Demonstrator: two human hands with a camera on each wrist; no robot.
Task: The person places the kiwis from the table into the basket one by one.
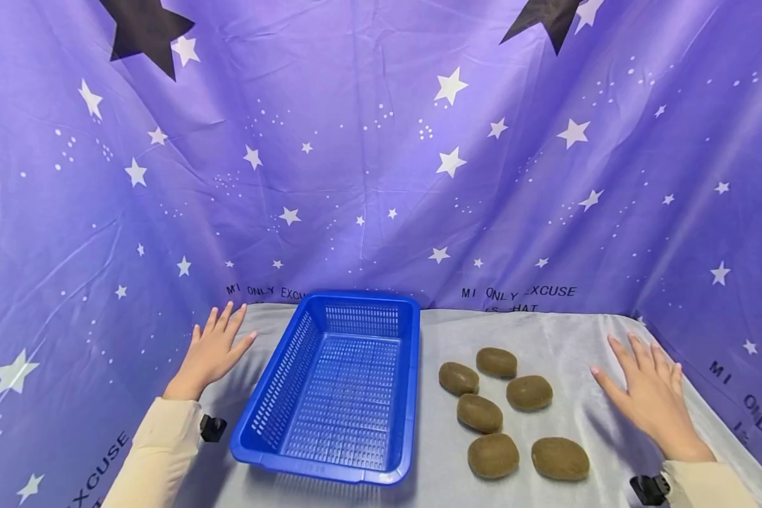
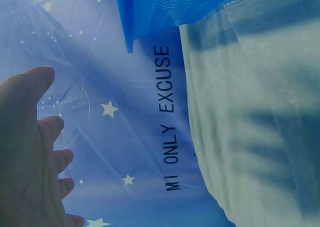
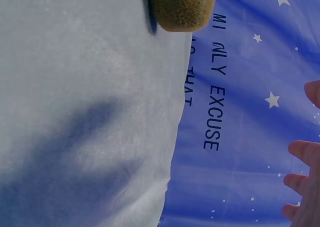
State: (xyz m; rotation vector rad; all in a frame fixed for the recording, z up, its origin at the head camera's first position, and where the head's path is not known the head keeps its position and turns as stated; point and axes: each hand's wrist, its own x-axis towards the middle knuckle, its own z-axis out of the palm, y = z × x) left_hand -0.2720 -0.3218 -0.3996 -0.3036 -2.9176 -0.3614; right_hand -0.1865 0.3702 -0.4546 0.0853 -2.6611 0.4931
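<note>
Several brown kiwis (image 1: pixel 495 455) lie loosely grouped on the cloth-covered table, right of a blue plastic basket (image 1: pixel 414 395). Nothing lies inside the basket's perforated walls. To its left hovers my left hand (image 1: pixel 212 353), fingers spread and holding nothing. My right hand (image 1: pixel 654 398) is right of the kiwis, also with spread fingers and nothing in it, its shadow falling on the cloth. One kiwi (image 3: pixel 184 7) shows at the top of the right wrist view. In the left wrist view, part of the basket (image 2: pixel 170 9) appears beyond the left hand (image 2: pixel 25 152).
A pale grey cloth (image 1: pixel 546 339) covers the table. Purple star-printed curtains (image 1: pixel 368 176) hang behind it and along both sides, close to the table's edges. Each sleeve has a small black device (image 1: pixel 212 428) at the wrist.
</note>
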